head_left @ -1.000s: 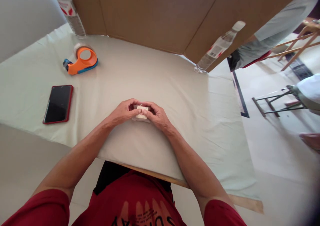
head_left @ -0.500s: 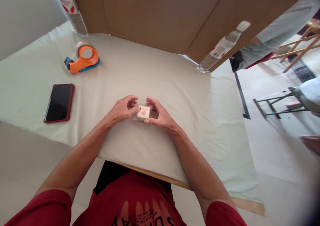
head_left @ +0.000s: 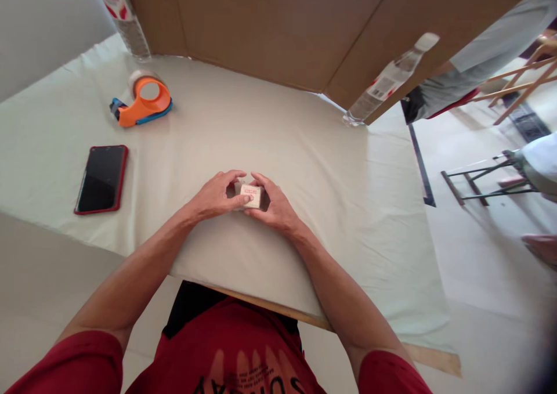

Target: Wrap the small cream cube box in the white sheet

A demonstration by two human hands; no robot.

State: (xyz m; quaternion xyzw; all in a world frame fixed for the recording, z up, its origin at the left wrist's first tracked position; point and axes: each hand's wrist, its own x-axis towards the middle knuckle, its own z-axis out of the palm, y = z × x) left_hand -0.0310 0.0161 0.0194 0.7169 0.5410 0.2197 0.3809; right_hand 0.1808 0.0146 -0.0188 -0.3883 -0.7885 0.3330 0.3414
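Your block [head_left: 254, 191] is at the near part of the tabletop [head_left: 278, 133], printed face up, between both hands. Your left grip [head_left: 219, 195] has its thumb over that face, fingers apart from the thumb; your right grip [head_left: 275, 205] curls about the block's right side. Whether either is clamped, I cannot tell. Step in hand, in my judgement: two-handed adjustment of the block. Your next move calls for light, even pressure from both sides.

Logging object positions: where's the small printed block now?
In the head view, the block is left of centre, between the left hand and right hand, right of the phone.
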